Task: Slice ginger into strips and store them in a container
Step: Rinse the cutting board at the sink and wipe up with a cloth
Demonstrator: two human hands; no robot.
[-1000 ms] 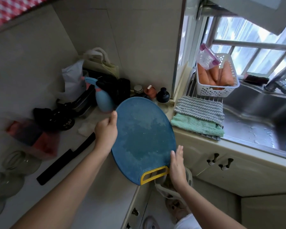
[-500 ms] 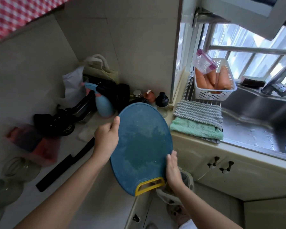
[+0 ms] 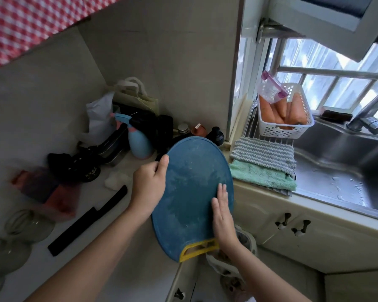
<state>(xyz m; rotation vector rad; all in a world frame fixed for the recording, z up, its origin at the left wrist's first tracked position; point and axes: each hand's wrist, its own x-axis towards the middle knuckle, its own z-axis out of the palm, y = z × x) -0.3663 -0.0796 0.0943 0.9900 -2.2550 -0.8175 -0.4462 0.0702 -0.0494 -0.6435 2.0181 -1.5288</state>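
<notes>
Board in my hands, no cutting begun

My left hand [image 3: 150, 184] grips the left rim of the blue cutting board [image 3: 190, 192], thumb on its top face and fingers curled round the edge; my right hand [image 3: 223, 216] is open, straight fingers pressed flat on the board's right side just above the yellow handle [image 3: 200, 249]; the board looks tilted, its handle end past the counter [image 3: 96, 197] edge; I see no ginger anywhere, so I cannot say where it is, and no strips exist; the likely container, a clear tub with purple clips [image 3: 270, 90], rests on carrots [image 3: 279, 110] in the white basket [image 3: 286, 129] by the sink, well apart from the board; a long black thing [image 3: 87, 221], perhaps a sheathed knife, lies on the counter left of my arm; by my judgement this is only setting up; settling the board, fetching ginger, slicing and storing all remain.
</notes>
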